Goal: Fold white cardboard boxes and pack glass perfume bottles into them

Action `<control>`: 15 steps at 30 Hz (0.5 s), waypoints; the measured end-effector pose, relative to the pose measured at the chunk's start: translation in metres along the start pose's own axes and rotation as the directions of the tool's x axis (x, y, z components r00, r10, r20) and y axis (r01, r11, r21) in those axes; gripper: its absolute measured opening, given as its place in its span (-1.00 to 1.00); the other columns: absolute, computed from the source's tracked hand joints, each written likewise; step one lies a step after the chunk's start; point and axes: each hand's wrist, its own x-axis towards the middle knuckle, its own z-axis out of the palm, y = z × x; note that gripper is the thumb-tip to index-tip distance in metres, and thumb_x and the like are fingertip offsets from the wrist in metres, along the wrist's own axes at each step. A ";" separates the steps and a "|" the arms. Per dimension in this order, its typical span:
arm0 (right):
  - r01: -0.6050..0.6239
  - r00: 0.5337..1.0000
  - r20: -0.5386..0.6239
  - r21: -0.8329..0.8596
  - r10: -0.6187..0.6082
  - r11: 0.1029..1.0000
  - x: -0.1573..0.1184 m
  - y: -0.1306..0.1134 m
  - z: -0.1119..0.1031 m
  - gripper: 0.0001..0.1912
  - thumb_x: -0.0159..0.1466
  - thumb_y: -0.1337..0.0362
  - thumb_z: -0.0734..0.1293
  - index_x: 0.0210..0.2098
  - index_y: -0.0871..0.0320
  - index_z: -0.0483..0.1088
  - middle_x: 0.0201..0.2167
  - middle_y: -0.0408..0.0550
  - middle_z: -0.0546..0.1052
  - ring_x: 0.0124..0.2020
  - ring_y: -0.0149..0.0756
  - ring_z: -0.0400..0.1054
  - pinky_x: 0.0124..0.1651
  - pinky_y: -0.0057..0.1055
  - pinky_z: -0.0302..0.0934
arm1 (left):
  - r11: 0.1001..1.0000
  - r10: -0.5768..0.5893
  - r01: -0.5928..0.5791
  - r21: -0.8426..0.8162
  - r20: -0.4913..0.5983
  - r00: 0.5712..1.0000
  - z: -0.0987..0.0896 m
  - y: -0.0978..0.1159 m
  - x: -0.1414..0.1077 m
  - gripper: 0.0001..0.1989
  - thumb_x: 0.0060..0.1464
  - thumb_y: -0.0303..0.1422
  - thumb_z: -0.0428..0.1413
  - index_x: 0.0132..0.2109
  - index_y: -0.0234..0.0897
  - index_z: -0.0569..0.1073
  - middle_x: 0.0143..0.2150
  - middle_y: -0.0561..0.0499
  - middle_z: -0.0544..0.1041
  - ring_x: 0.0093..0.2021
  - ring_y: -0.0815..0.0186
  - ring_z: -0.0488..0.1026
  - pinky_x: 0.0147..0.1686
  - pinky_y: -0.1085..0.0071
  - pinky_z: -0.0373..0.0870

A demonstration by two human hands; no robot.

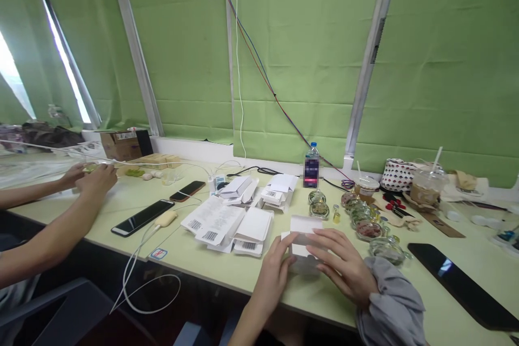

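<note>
Near the front edge of the table, a small white paper box (305, 251) stands between my two hands, its top flap raised at the back. My left hand (275, 266) grips the box's left side, fingers curled along it. My right hand (340, 260) closes on the box from the right, with its fingertips over the upper edge. The inside of the box is mostly hidden by my fingers. Left of the hands lie stacks of flat white boxes (214, 223) with barcodes. Behind and right of my right hand are several round glass bottles (368, 230) with dried plant pieces inside.
A water bottle (311, 166) stands at the back. On the right lie a dark phone-like slab (462, 284) and drink cups (427, 189). Phones (142, 217) and a white cable (133, 259) are on the left, near a co-worker's hands (95, 175) holding something greenish.
</note>
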 end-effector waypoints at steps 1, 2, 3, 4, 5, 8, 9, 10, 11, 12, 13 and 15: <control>0.062 0.998 -0.005 -0.071 -0.062 0.996 -0.003 0.000 0.003 -0.61 0.31 0.41 0.22 0.13 0.17 0.30 0.09 0.08 0.47 0.21 -0.16 0.21 0.20 -0.05 0.12 | 1.000 0.003 -0.003 0.006 0.010 1.000 -0.001 -0.001 0.000 -0.52 0.17 -0.51 -0.09 0.20 -0.03 0.29 0.11 -0.05 0.40 0.10 0.21 0.34 0.09 0.21 0.31; 0.106 0.994 0.000 -0.143 -0.107 0.984 -0.006 0.000 0.006 -0.59 0.31 0.43 0.22 0.15 0.21 0.28 0.08 0.11 0.47 0.20 -0.15 0.22 0.21 -0.01 0.10 | 1.000 0.002 -0.003 0.009 0.021 1.000 -0.002 -0.001 0.001 -0.51 0.17 -0.49 -0.08 0.21 -0.02 0.27 0.13 -0.05 0.39 0.11 0.20 0.33 0.11 0.18 0.29; 0.131 0.991 0.012 -0.208 -0.131 0.969 -0.008 0.000 0.009 -0.59 0.31 0.43 0.22 0.15 0.23 0.27 0.09 0.14 0.46 0.21 -0.12 0.21 0.21 0.02 0.09 | 1.000 -0.005 0.004 0.007 0.033 0.999 -0.003 -0.001 0.001 -0.51 0.17 -0.47 -0.05 0.22 -0.01 0.25 0.16 -0.04 0.37 0.13 0.19 0.32 0.14 0.16 0.26; 0.137 0.991 0.029 -0.259 -0.134 0.956 -0.010 0.001 0.012 -0.59 0.31 0.41 0.23 0.15 0.23 0.28 0.11 0.16 0.44 0.21 -0.09 0.20 0.19 0.04 0.11 | 1.000 -0.016 0.016 -0.003 0.045 0.999 -0.003 0.000 0.001 -0.49 0.16 -0.43 -0.01 0.24 -0.01 0.22 0.20 -0.04 0.34 0.16 0.17 0.29 0.17 0.14 0.23; 0.132 0.991 0.045 -0.294 -0.124 0.947 -0.012 0.002 0.015 -0.60 0.31 0.38 0.24 0.14 0.22 0.29 0.14 0.17 0.41 0.22 -0.07 0.19 0.17 0.04 0.14 | 0.999 -0.030 0.032 -0.023 0.056 0.998 -0.003 0.000 0.001 -0.46 0.15 -0.38 0.04 0.27 -0.01 0.18 0.24 -0.05 0.30 0.19 0.14 0.26 0.19 0.12 0.20; 0.102 0.993 0.088 -0.325 -0.078 0.940 -0.015 0.003 0.019 -0.57 0.32 0.32 0.25 0.18 0.18 0.27 0.18 0.16 0.36 0.20 -0.06 0.21 0.12 0.00 0.21 | 0.984 -0.085 0.094 -0.149 0.067 0.994 0.000 0.005 0.002 -0.36 0.14 -0.21 0.08 0.32 -0.06 0.07 0.35 -0.05 0.13 0.30 0.11 0.12 0.26 0.13 0.08; 0.091 0.993 0.105 -0.312 -0.061 0.946 -0.016 0.004 0.019 -0.54 0.32 0.30 0.24 0.21 0.17 0.23 0.20 0.15 0.35 0.21 -0.06 0.21 0.14 0.00 0.21 | 0.974 -0.108 0.115 -0.194 0.049 0.993 0.002 0.006 0.003 -0.39 0.18 -0.16 0.02 0.33 -0.09 0.06 0.37 -0.05 0.09 0.33 0.13 0.06 0.29 0.15 0.02; 0.078 0.991 0.126 -0.283 -0.043 0.956 -0.017 0.004 0.018 -0.50 0.33 0.28 0.22 0.26 0.15 0.17 0.22 0.13 0.31 0.23 -0.05 0.18 0.16 0.01 0.18 | 0.964 -0.135 0.136 -0.230 0.019 0.991 0.005 0.007 0.004 -0.42 0.22 -0.13 -0.05 0.33 -0.11 0.06 0.38 -0.05 0.07 0.36 0.16 0.01 0.31 0.16 -0.03; 0.063 0.989 0.144 -0.230 -0.030 0.971 -0.018 0.003 0.017 -0.46 0.35 0.24 0.19 0.30 0.13 0.09 0.26 0.11 0.25 0.26 -0.04 0.12 0.20 0.04 0.14 | 0.955 -0.164 0.154 -0.255 -0.019 0.986 0.009 0.009 0.005 -0.44 0.25 -0.12 -0.11 0.33 -0.13 0.06 0.39 -0.05 0.06 0.37 0.18 -0.04 0.32 0.18 -0.08; 0.030 0.989 0.151 -0.152 -0.006 0.988 -0.018 0.002 0.016 -0.42 0.37 0.16 0.14 0.34 0.12 -0.02 0.31 0.10 0.16 0.30 -0.02 0.04 0.23 0.05 0.10 | 0.949 -0.191 0.169 -0.267 -0.058 0.980 0.013 0.010 0.006 -0.44 0.26 -0.10 -0.15 0.33 -0.15 0.06 0.39 -0.05 0.05 0.38 0.20 -0.07 0.33 0.20 -0.12; -0.031 0.989 0.145 -0.053 0.039 0.998 -0.019 0.000 0.015 -0.36 0.38 0.08 0.08 0.37 0.14 -0.14 0.35 0.09 0.05 0.34 -0.01 -0.05 0.25 0.04 0.06 | 0.946 -0.211 0.180 -0.271 -0.090 0.973 0.018 0.010 0.007 -0.42 0.25 -0.09 -0.14 0.34 -0.16 0.04 0.39 -0.06 0.04 0.39 0.20 -0.10 0.33 0.21 -0.13; -0.214 0.973 0.122 0.159 0.196 0.964 -0.021 -0.007 0.014 -0.24 0.36 -0.08 -0.05 0.39 0.19 -0.39 0.40 0.07 -0.17 0.37 -0.02 -0.21 0.29 -0.01 0.01 | 0.940 -0.236 0.193 -0.282 -0.128 0.963 0.028 0.012 0.008 -0.34 0.21 -0.06 -0.06 0.35 -0.20 -0.01 0.39 -0.09 0.03 0.39 0.17 -0.13 0.32 0.22 -0.11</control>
